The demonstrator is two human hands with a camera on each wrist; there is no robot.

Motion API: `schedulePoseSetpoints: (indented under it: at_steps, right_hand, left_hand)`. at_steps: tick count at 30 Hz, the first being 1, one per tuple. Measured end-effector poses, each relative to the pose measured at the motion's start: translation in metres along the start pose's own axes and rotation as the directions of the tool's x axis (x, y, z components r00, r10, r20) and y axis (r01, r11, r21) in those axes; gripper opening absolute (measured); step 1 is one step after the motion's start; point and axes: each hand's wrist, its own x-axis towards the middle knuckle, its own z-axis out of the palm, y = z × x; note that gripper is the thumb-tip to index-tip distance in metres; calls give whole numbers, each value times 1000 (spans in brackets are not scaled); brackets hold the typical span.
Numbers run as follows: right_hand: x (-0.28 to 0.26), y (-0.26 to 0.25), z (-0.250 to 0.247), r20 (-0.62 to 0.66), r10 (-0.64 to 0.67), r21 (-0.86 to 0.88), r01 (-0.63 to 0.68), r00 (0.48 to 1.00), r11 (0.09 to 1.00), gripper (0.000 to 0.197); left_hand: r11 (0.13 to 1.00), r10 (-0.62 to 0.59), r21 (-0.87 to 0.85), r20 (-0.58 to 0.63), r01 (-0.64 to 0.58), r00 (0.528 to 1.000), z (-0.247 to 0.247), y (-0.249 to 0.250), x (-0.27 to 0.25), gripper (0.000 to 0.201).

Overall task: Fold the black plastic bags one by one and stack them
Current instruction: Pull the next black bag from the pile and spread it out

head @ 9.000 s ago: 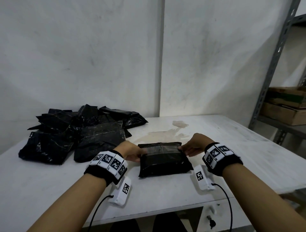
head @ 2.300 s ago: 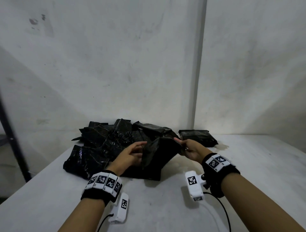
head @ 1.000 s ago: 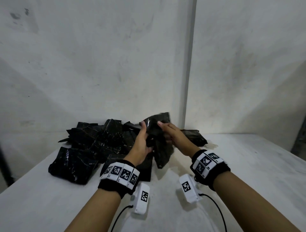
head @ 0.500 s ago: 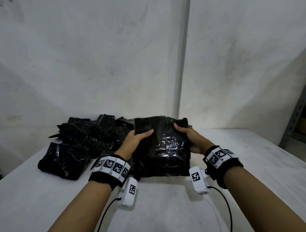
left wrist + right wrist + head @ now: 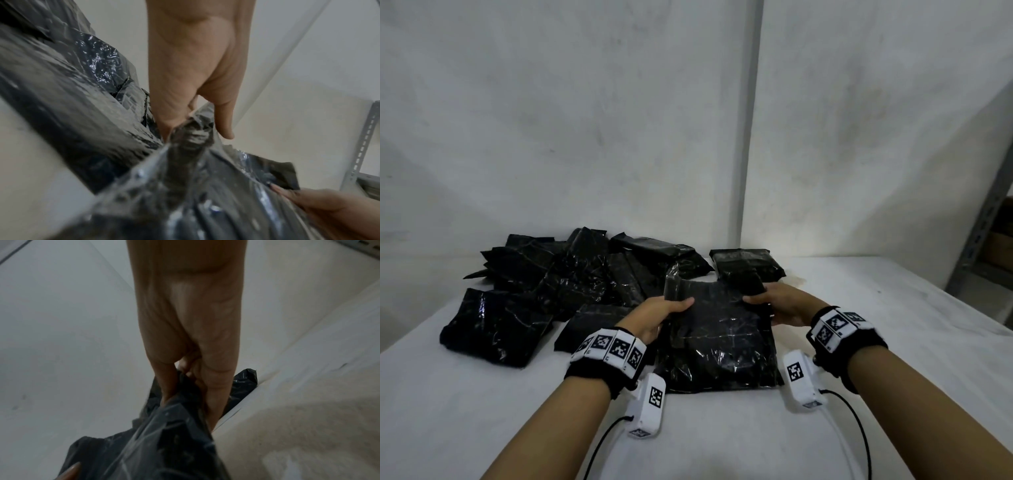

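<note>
Holding: both hands keep one black bag (image 5: 717,337) spread flat on the white bench (image 5: 893,342), near the front edge, in the middle.
Left hand (image 5: 657,317): fingers and thumb pinch the bag's far-left handle strap, which stands up a little above the thumb; the left wrist view shows the gathered plastic (image 5: 191,134) caught between thumb and fingers.
Right hand (image 5: 782,303): fingers curl round the bag's far-right handle strap; the right wrist view shows the bunched black film (image 5: 185,395) clamped in its grip.
Bag: glossy, creased, its near edge lying on the bench between the two wrist cameras; its far edge with the two straps is lifted slightly by the hands.
Pile (image 5: 558,274): a loose heap of black bags on the far left of the bench, overlapping one another; one flat packet (image 5: 493,329) lies at its near-left end, another (image 5: 589,325) just left of the left hand.
Folded bag (image 5: 748,265): a neat black rectangle on the bench just beyond the right hand, right of the pile, near the wall.
Contents: no bag shows anything inside; whether any holds something cannot be told.
Wall (image 5: 619,120): plain white, with a vertical seam behind the bench.
Rack (image 5: 983,219): grey metal upright at the far right edge.
</note>
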Motion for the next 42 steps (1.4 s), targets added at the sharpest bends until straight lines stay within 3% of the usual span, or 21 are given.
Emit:
schedulePoseSetpoints:
  at_steps: [5,8,13,20,26,30,38,42]
  right_hand:
    - [4,3,1,-31,-40,29,41,999,999,15]
    - [8,7,1,-77,-66,54,71,995,996,30]
    - [13,12,-3,-150,-125,112,143,981,983,25]
    - [15,10,-9,-142,-116,225,146,983,963,15]
    - [17,11,-13,-205,-73,188,113,976,976,16]
    - [14,9,-15,-240,-47,29,56,970,998,7]
    - [19,2,-11,-209,-24,370,102,978,923,6]
    - [15,0,-8,-152,-67,458,131,986,879,25]
  left_hand:
    - [999,32,-19,6,-32,999,-5,-3,3,10]
    - [995,74,-65,21,-73,997,-4,-1,4,25]
    - [967,144,-193,-116,-165,983,-5,0,14,28]
    - [951,191,-225,-120,-215,974,-4,-2,18,25]
    - [943,223,-196,-220,-267,950,-11,-2,22,22]
    - [957,214,-140,-246,-253,945,-15,-6,26,19]
    - [957,231,-91,-336,-275,913,-14,-3,31,14]
    - [956,227,-94,-352,-276,908,-13,-3,32,16]
